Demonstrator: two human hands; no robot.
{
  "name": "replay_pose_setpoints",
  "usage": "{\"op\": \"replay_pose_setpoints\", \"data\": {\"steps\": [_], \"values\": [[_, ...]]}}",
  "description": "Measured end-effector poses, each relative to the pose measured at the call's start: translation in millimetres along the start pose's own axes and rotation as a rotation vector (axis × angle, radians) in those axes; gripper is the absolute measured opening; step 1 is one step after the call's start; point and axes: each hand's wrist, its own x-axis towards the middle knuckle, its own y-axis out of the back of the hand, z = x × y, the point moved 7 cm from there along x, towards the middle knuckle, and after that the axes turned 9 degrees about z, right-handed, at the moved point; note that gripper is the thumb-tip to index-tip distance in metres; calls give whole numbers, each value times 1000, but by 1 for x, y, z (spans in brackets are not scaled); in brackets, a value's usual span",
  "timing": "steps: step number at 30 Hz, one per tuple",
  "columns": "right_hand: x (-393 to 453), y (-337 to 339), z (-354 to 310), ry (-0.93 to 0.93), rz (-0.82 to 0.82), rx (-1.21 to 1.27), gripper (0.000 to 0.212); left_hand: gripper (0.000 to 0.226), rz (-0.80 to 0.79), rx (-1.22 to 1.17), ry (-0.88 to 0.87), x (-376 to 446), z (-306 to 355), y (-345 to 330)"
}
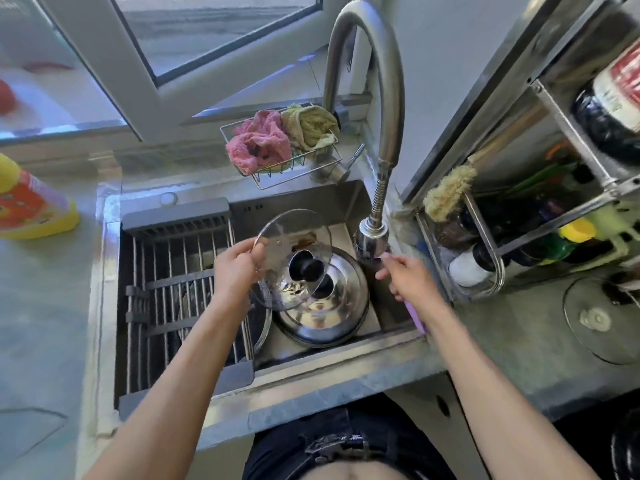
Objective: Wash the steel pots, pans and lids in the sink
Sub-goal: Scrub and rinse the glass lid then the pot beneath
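- Grey counter (pixel 45 306) is seen around a steel sink (pixel 349 199), which is set under an open window (pixel 194 46).
- The left half of the sink is covered by a drying rack (pixel 166 271); only the right half is left open for moving.
- This open half is mostly filled by a steel lid (pixel 332 306), which lies flat with its dome up, close to the front wall and the right wall of the sink.
- A glass lid (pixel 277 244) is held above the sink, partly over the steel lid and partly over the rack edge.
- The glass lid is tilted, with its black knob (pixel 310 268) turned toward the person and its far rim raised toward the back wall.
- The left hand (pixel 239 268) grips the glass lid at its left rim; the thumb is laid on the near face and the fingers are curled behind it.
- The tap (pixel 372 237) hangs over the right back corner of the sink, with little room between its head and the glass lid.
- The right hand (pixel 408 278) is placed just under and beside the tap head, fingers half stretched toward it; a purple object (pixel 415 315) is seen below the palm, but the grip on it cannot be told.
- A wire basket (pixel 294 164) with cloths (pixel 263 142) stands behind the sink.
- A second glass lid (pixel 602 320) lies on the counter at the right, well apart.
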Motion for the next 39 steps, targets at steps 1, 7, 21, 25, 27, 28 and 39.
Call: {"op": "replay_pose_setpoints", "data": {"steps": [1, 7, 21, 25, 27, 28, 39], "values": [[0, 4, -10, 15, -33, 58, 32, 21, 37, -78, 76, -1, -8, 3], [-10, 12, -60, 119, -305, 183, 59, 20, 131, -490, 318, -30, -36, 8], [-39, -77, -126, 288, -538, -199, 86, 25, 406, -814, 404, -72, -64, 28], [-43, -101, -149, 339, -557, -239, 89, 25, 422, -875, 440, -76, -70, 18], [-38, -105, -154, 344, -572, -253, 81, 22, 418, -899, 444, -76, -72, 15], [-33, -104, -153, 352, -577, -260, 74, 20, 410, -913, 436, -76, -72, 14], [58, -48, -139, 656, -179, -946, 25, 19, 383, -770, 282, -53, -61, 2]]}}
